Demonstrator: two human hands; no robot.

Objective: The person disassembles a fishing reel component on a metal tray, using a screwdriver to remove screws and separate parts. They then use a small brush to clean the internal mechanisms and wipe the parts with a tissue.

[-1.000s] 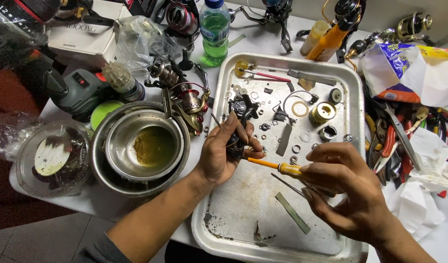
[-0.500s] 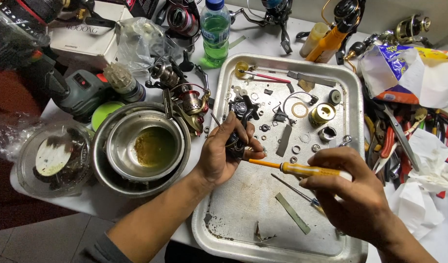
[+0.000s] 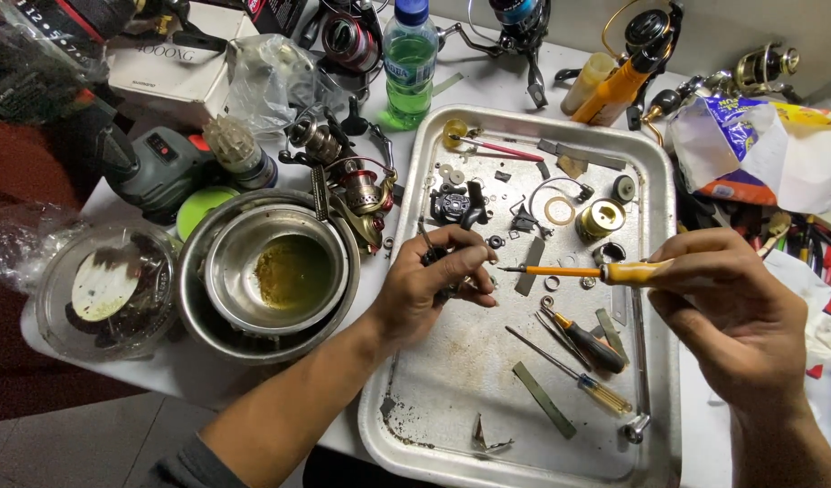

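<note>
Left hand (image 3: pixel 433 285) pinches a small dark reel part (image 3: pixel 441 271), fingers closed on it over the tray's (image 3: pixel 415 425) left-middle. Right hand (image 3: pixel 727 307) grips an orange screwdriver (image 3: pixel 596 271) by the handle, tip just beside the part. Part looks small, rigid, probably greasy and slippery; best pinched by its edges. Loose washers (image 3: pixel 560 211) lie farther back.

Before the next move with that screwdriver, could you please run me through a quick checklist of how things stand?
1. Left hand grips small dark part: ok.
2. Right hand holds orange-handled screwdriver: ok.
3. Screwdriver tip seated in the part: not ok, it stops just short.
4. Work held over metal tray, so loose bits get caught: ok.
5. Spare screwdrivers lie within the tray: ok.
6. Which screw is targeted: cannot tell.
</note>
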